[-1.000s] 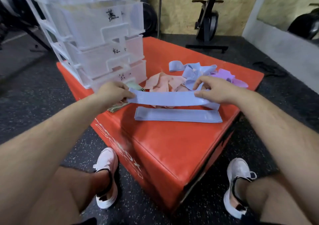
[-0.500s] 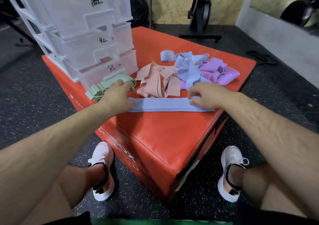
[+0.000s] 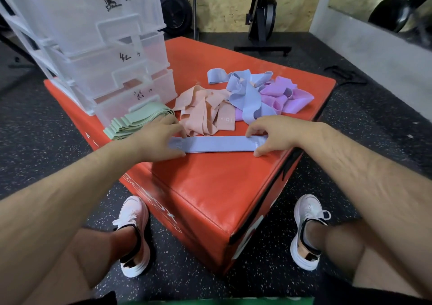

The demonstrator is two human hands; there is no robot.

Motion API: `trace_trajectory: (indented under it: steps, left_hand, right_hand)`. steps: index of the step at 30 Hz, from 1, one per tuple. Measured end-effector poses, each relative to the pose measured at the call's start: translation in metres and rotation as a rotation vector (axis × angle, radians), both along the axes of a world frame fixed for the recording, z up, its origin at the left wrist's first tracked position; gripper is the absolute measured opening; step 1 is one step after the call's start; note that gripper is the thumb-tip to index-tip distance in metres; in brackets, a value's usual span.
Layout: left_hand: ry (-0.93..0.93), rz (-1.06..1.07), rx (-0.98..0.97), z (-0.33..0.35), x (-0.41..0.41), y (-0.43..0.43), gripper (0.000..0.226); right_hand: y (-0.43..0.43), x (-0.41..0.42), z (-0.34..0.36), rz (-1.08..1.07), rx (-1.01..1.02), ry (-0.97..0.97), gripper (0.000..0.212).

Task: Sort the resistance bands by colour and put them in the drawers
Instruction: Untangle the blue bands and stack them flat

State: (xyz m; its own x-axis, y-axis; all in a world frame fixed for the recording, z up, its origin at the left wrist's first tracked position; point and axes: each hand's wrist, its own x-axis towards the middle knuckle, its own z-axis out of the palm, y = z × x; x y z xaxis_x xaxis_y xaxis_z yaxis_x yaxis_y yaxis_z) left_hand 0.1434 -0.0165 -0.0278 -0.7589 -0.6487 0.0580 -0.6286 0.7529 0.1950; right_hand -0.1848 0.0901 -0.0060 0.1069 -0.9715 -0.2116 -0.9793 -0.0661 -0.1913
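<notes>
Both your hands are down on one blue band (image 3: 217,143). It lies flat and straight on the red box (image 3: 222,187), near the front edge, and stretches from one hand to the other.

Your left hand (image 3: 156,141) rests on the left end of the band. Its fingers reach out almost straight across the band and press it down. The thumb lies by the near edge. It grips nothing.

Your right hand (image 3: 280,132) is on the right end. Its fingers are a little bent, like a small bridge, and the tips touch the band. The thumb touches the box just by the band's near corner. This hand is not closed round anything either.

Just past your left hand lies a neat stack of green bands (image 3: 138,120), right beside the bottom drawer. The drawers (image 3: 105,47) are clear plastic and stand at the back left of the box.

Behind the blue band is a loose heap of peach bands (image 3: 203,115). Next to it, more blue ones (image 3: 245,94) lie tangled over purple bands (image 3: 287,96).
</notes>
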Motion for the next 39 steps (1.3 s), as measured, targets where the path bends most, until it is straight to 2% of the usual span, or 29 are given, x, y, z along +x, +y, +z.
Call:
trace_trajectory:
  steps: [5,9,15,18,21,23,27,30,34,39]
  left_hand:
    - [0.159,-0.165,-0.036,0.003,-0.043,0.025,0.042]
    - [0.115,-0.206,0.078,-0.002,-0.097,0.039,0.041]
    - [-0.028,-0.149,0.116,-0.002,-0.139,0.036,0.032]
    - [-0.08,-0.128,0.13,0.003,-0.144,0.032,0.034]
    - [-0.028,-0.101,0.176,0.006,-0.148,0.03,0.031]
    - [0.044,-0.081,0.206,0.007,-0.154,0.028,0.029]
    - [0.148,-0.044,0.253,0.006,-0.167,0.027,0.037]
    - [0.199,-0.035,0.271,0.005,-0.174,0.029,0.035]
    - [0.401,0.048,0.272,0.017,-0.177,0.032,0.024]
    - [0.813,0.186,0.384,0.043,-0.167,0.038,0.019]
  right_hand:
    - [0.012,-0.007,0.006,-0.028,0.015,0.011,0.06]
    - [0.021,-0.02,0.002,-0.049,-0.012,0.033,0.05]
    - [0.023,-0.029,-0.002,-0.079,-0.032,0.022,0.041]
    - [0.023,-0.03,0.008,-0.094,-0.189,-0.059,0.023]
    - [0.018,-0.035,0.016,-0.214,-0.334,-0.045,0.012]
    - [0.014,-0.04,0.015,-0.302,-0.299,-0.024,0.014]
    - [0.011,-0.047,0.008,-0.341,-0.126,-0.077,0.039]
    - [0.007,-0.049,0.01,-0.333,-0.151,-0.119,0.035]
    - [-0.002,-0.044,0.026,-0.426,-0.294,-0.351,0.019]
    - [-0.015,-0.025,0.052,-0.518,-0.385,-0.795,0.031]
